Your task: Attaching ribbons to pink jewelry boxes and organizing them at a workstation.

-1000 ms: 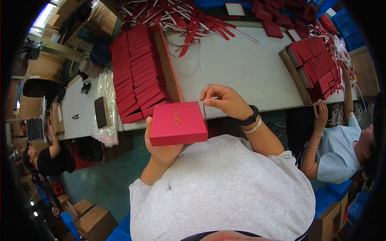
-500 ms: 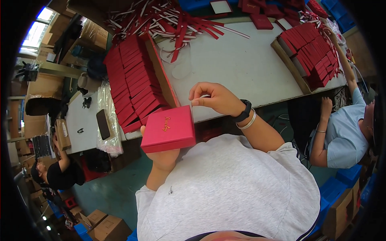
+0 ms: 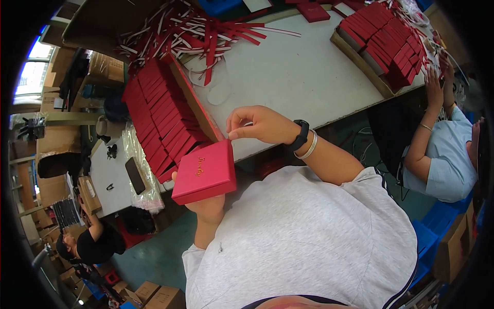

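Note:
My left hand (image 3: 208,208) holds a flat, square red gift box (image 3: 204,172) from underneath, its lid facing up with gold lettering. Most of the left fingers are hidden below the box. At the box's far right corner, my right hand (image 3: 260,125) is closed in a pinch just above the edge. Whatever lies between those fingertips is too small to make out. Beyond the held box, a carton (image 3: 193,92) contains tightly packed rows of red boxes (image 3: 159,110).
Red and white ribbons (image 3: 180,33) lie heaped at the back of the white table (image 3: 278,72). A second carton (image 3: 363,62) of red boxes stands at right, by a co-worker (image 3: 437,154). A dark phone (image 3: 135,175) rests on plastic bags at left. Another person (image 3: 95,234) is at far left.
The view has shifted a little. My right hand remains pinched by the box corner, and the pale thin strip below its fingers no longer shows. The co-worker's lowered hand has risen toward the boxes.

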Available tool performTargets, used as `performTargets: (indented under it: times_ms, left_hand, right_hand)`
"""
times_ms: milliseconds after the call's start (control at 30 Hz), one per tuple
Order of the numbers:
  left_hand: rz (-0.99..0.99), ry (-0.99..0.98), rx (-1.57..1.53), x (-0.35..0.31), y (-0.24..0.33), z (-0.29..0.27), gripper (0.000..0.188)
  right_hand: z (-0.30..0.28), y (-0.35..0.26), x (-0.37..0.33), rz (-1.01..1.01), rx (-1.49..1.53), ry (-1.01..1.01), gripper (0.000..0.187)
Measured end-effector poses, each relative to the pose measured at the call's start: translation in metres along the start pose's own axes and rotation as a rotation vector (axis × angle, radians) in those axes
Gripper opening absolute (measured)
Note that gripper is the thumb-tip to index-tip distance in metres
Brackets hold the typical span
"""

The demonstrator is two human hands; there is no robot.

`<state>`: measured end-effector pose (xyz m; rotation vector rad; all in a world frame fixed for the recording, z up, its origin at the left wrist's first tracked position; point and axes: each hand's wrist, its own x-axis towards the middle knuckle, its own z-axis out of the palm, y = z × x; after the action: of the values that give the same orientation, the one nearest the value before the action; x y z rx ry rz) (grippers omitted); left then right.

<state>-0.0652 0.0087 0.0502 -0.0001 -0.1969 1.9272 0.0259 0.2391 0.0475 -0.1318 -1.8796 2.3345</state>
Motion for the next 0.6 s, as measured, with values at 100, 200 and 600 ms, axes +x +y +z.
performTargets:
  times_ms: [100, 200, 600]
  left_hand:
    - [0.209, 0.283, 1.408, -0.005, 0.001, -0.004, 0.057]
    - [0.004, 0.005, -0.079, 0.006, -0.006, 0.004, 0.056]
    - [-0.04, 0.42, 0.261, 0.016, -0.022, 0.018, 0.048]
  right_hand:
    - [-0.002, 0.006, 0.001, -0.021, 0.043, -0.027, 0.013]
    - [-0.002, 0.006, 0.002, -0.008, 0.1, -0.064, 0.014]
    - [-0.017, 0.013, -0.003, -0.373, 0.313, -0.367, 0.015]
